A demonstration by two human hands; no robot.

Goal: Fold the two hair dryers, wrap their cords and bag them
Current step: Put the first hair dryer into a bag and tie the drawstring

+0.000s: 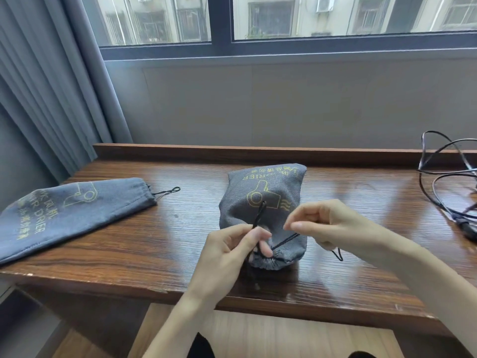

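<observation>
The filled bag (263, 202) lies mid-table, its gathered mouth toward the person. The left hand (229, 251) pinches one drawstring (259, 215) above the mouth; the right hand (333, 223), fingers curled, appears to pinch the other strand, pulling rightward. The empty bag (64, 210) lies well left.

We pinch the drawstring (260, 215) of the filled grey pouch (265, 197) with left hand (229, 251) and right hand (327, 223); left of it lies a flat pouch (64, 213).
</observation>
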